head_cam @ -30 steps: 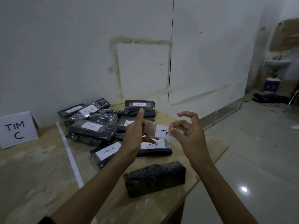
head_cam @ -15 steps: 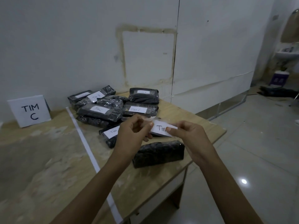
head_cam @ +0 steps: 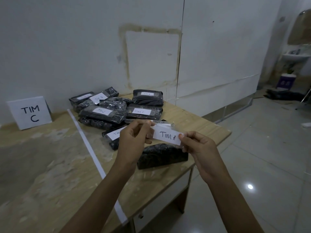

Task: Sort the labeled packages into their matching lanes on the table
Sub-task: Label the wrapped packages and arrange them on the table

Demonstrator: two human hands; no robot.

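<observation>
Nearest the camera, both forearms rise from the bottom of the frame to meet at its middle. The left hand (head_cam: 134,138) and the right hand (head_cam: 196,145) each pinch one end of a white slip (head_cam: 168,136) reading "TIM A", thumb and fingertips closed on the paper, the other fingers loosely curled. A strip of clear tape (head_cam: 161,122) seems to run along the slip's upper edge toward the left fingers.

Just below and behind the slip, an unlabelled black package (head_cam: 163,157) lies alone near the table's (head_cam: 193,125) front-right edge. By my reading, the slip is meant for this package, so the step in hand is labelling rather than sorting.

A white tape line (head_cam: 87,142) runs diagonally from the lower centre up to the left of centre, marking off a lane. To the left of it the wood is bare as far as the view shows, with a "TIM C" sign (head_cam: 30,112) standing at the far left against the wall.

Farther back, right of the line, the pile (head_cam: 117,110) of black packages sits heaped together at the frame's centre, with labels for A, B and C mixed; several are too small to read.

Judging from this, sorting has barely started: no package lies in the C lane, and any other lanes are out of view. The whole pile and the lone package remain to be placed.
</observation>
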